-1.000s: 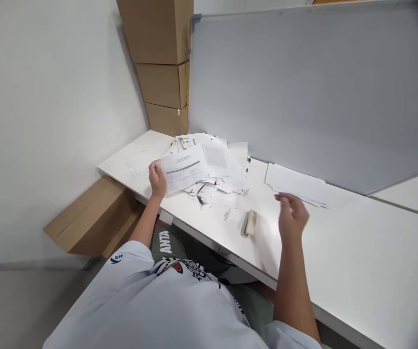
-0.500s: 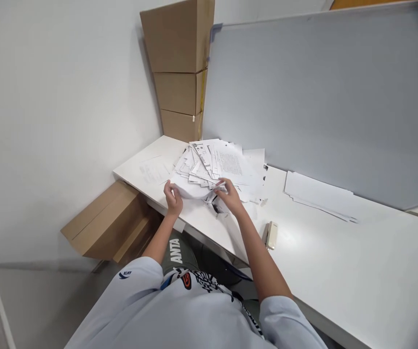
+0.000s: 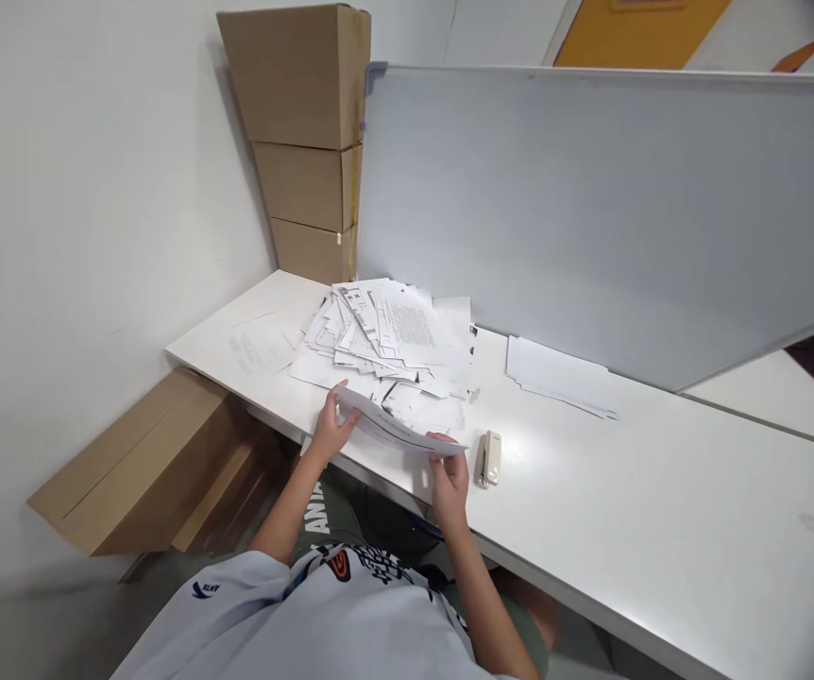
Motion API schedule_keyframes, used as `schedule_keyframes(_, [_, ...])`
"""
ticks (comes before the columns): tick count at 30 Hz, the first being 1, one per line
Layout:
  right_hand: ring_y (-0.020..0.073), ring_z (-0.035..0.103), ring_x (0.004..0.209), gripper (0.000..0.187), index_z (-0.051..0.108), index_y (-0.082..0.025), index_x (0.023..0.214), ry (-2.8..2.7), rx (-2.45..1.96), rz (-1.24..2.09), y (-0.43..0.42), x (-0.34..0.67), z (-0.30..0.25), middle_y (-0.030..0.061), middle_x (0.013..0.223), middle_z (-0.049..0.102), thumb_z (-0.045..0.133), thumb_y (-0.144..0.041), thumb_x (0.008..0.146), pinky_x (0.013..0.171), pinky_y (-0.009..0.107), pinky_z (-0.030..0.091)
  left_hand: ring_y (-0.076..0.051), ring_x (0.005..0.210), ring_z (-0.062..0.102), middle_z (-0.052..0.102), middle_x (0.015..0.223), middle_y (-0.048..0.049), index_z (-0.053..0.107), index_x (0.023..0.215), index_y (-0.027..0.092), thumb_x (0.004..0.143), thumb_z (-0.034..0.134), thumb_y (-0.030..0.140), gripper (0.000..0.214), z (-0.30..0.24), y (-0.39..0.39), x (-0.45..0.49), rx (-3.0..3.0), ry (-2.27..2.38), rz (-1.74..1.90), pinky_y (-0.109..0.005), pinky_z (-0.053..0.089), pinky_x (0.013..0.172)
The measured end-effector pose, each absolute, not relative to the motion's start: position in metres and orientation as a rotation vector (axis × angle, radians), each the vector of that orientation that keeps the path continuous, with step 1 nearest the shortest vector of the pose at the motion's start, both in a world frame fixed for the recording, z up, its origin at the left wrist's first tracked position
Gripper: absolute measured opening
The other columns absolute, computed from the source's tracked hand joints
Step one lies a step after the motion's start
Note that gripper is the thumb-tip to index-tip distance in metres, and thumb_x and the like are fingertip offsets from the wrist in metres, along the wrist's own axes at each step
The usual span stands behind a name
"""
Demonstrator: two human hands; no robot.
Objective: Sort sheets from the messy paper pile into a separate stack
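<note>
Between my hands is a sheet of paper, bowed along its length, with a dark line and some print on it; whether it is one sheet or more I cannot tell. My left hand pinches its left end, thumb on the near side. At the right end, my right hand grips it between thumb and fingers. Just beyond lies a messy heap of printed papers, overlapping at many angles. A cream stapler rests on the table to the right of my right hand.
The white table runs along a grey-white board. A thin stack of white sheets lies against the board. Cardboard boxes are stacked at the back left corner. An open carton sits below the table's left edge.
Both hands have drawn the paper off the heap towards me and lifted it, and its printed side now shows. My right hand has come nearer the table's front edge. The view has shifted right.
</note>
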State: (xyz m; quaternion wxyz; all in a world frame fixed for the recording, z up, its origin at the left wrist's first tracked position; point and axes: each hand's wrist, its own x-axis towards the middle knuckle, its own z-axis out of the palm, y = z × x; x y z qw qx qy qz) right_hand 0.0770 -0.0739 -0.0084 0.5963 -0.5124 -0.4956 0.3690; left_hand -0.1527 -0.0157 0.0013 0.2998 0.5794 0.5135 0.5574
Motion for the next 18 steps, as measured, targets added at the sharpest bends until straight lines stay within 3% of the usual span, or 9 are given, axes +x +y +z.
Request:
schedule_keyframes(4, [0.0258,0.058,0.101,0.027,0.063,-0.022,0.099,-1.188,-1.246,0.899,-0.065,0.081,-0.005,0.0071,0.099,0.067,0.052,-0.041,0.084,0.095,0.044,0.043,-0.021,0.102,0.062,0.061,0.113,-0.0094,0.049,0.13,0.023,0.085,0.061,0.055,0.056,0.004,-0.016,-0.152,1.522,1.385,1.496,-0.035,0.049,0.092])
schedule_keyframes(9, [0.0247,0.056,0.106,0.027,0.06,-0.022,0.104,-1.141,-1.212,0.876,-0.066,0.079,0.001,0.0077,0.104,0.065,0.05,-0.04,0.087,0.099,0.043,0.04,-0.019,0.089,0.062,0.061,0.094,-0.0043,0.054,0.109,0.022,0.085,0.059,0.058,0.043,0.004,-0.02,-0.15,1.397,1.397,1.695,-0.032,0.05,0.083])
schedule_keyframes(14, [0.0226,0.058,0.095,0.031,0.057,-0.022,0.104,-0.995,-1.184,0.928,-0.071,0.074,0.006,0.0052,0.097,0.064,0.059,-0.041,0.079,0.089,0.038,0.045,-0.019,0.09,0.062,0.06,0.096,-0.0056,0.053,0.11,0.022,0.082,0.06,0.062,0.05,-0.001,-0.022,-0.147,1.354,1.402,1.756,-0.033,0.05,0.084])
schedule_keyframes(18, [0.0225,0.057,0.093,0.026,0.061,-0.021,0.095,-1.065,-1.194,0.985,-0.074,0.076,0.015,0.0044,0.092,0.066,0.053,-0.044,0.086,0.086,0.036,0.044,-0.02,0.092,0.061,0.06,0.096,-0.0059,0.054,0.107,0.022,0.085,0.059,0.06,0.045,0.005,-0.023,-0.146,1.363,1.422,1.839,-0.033,0.05,0.084])
